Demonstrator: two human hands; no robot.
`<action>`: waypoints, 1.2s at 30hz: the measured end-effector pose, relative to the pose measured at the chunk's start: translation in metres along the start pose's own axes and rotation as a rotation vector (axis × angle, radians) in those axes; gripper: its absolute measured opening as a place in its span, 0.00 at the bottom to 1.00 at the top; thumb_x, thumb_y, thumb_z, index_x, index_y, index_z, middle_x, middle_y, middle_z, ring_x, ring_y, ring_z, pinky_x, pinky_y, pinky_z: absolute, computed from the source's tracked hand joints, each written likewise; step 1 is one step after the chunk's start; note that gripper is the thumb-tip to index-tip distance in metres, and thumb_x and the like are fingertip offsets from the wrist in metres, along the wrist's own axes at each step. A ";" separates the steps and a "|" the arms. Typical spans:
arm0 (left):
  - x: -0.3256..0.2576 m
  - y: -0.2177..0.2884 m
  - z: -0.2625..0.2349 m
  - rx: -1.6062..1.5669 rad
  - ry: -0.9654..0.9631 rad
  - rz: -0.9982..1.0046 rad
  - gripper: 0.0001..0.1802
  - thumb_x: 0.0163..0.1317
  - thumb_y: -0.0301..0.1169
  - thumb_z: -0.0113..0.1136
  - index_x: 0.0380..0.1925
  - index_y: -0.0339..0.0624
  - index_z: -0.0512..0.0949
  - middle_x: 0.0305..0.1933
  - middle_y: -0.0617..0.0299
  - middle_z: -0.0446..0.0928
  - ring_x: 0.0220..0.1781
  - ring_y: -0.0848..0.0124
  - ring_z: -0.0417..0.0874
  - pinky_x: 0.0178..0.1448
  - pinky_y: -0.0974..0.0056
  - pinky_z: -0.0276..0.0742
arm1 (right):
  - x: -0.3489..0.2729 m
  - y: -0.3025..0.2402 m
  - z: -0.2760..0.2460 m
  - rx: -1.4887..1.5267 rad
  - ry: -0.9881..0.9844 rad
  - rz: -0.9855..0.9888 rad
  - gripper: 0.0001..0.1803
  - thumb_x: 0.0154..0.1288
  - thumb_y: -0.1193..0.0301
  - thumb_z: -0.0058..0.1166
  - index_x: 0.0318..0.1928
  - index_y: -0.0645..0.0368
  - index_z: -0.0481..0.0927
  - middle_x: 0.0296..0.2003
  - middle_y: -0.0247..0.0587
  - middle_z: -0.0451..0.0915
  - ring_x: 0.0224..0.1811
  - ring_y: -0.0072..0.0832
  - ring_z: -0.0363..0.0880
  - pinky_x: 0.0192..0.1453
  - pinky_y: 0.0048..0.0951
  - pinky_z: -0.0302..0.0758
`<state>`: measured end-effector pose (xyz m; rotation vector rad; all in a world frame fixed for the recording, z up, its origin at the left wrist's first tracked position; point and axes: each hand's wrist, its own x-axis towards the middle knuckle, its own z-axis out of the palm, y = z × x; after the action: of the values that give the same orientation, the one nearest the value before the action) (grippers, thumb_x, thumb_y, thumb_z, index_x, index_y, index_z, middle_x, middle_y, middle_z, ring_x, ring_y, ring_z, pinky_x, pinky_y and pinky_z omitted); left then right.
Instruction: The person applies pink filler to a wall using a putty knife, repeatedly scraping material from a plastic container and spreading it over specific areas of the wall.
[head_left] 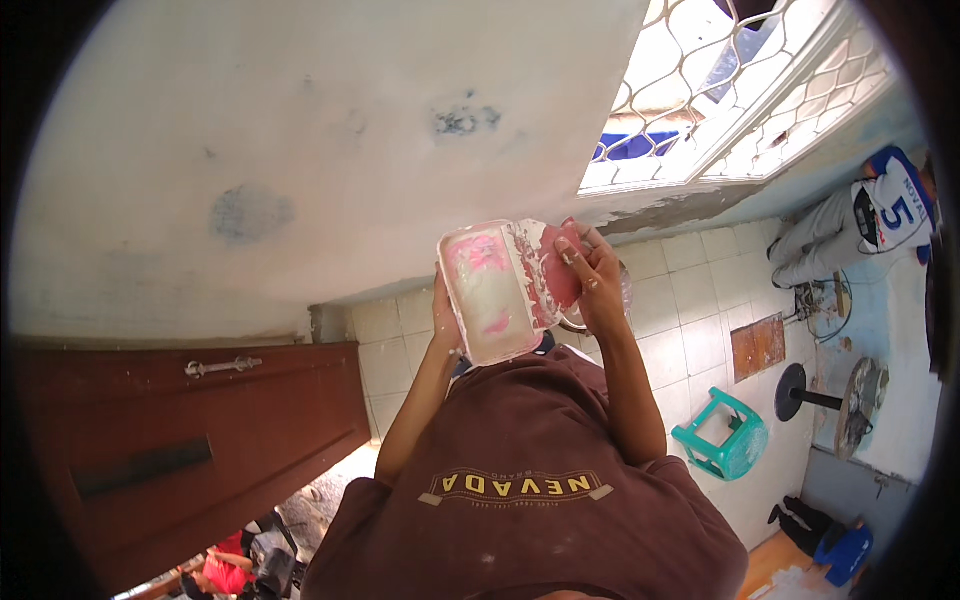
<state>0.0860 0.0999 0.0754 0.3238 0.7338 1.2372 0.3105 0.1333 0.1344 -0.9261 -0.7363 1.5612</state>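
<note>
In front of my chest, my left hand (446, 318) grips the left side of a shallow rectangular plastic tub (503, 359). White putty with pink streaks (490, 290) coats its inside. A flat dull-red putty spreader (560, 268), crusted with white along its left part, is pinched in my right hand (598, 277), thumb on its face. The spreader's left edge meets or overlaps the tub's right rim; I cannot tell whether it touches. Most of my left fingers are hidden behind the tub. Partly covered by my right hand, a pale round object (626, 288) shows behind it.
Ahead is a pale wall (340, 170) with grey patches, and a grilled window (690, 110). A brown door (250, 430) stands left. On the right are a green stool (722, 436), a round-based black pedestal (800, 392) and a person (890, 210) in a white-and-blue shirt.
</note>
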 end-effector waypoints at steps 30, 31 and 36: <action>-0.088 -0.123 0.055 -0.009 0.288 0.241 0.46 0.80 0.66 0.35 0.79 0.38 0.63 0.73 0.47 0.74 0.71 0.57 0.80 0.70 0.51 0.81 | 0.048 -0.029 -0.009 -0.339 -0.316 -0.151 0.16 0.77 0.68 0.64 0.54 0.66 0.78 0.33 0.33 0.85 0.33 0.12 0.76 0.35 0.18 0.72; -0.092 -0.128 0.058 -0.023 0.284 0.241 0.46 0.80 0.66 0.35 0.79 0.38 0.62 0.73 0.48 0.74 0.71 0.58 0.80 0.70 0.51 0.82 | 0.050 -0.030 -0.008 -0.341 -0.330 -0.147 0.16 0.77 0.68 0.64 0.54 0.66 0.78 0.33 0.34 0.85 0.33 0.12 0.77 0.35 0.18 0.72; -0.108 -0.143 0.070 -0.021 0.279 0.276 0.45 0.81 0.66 0.35 0.79 0.38 0.62 0.73 0.49 0.74 0.71 0.57 0.80 0.70 0.50 0.81 | 0.047 -0.038 -0.005 -0.290 -0.377 -0.067 0.16 0.77 0.68 0.65 0.54 0.67 0.78 0.36 0.39 0.88 0.35 0.15 0.81 0.37 0.21 0.76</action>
<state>0.2232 -0.0352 0.0769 0.2429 0.9368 1.5711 0.3305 0.1865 0.1557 -0.8102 -1.2744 1.6147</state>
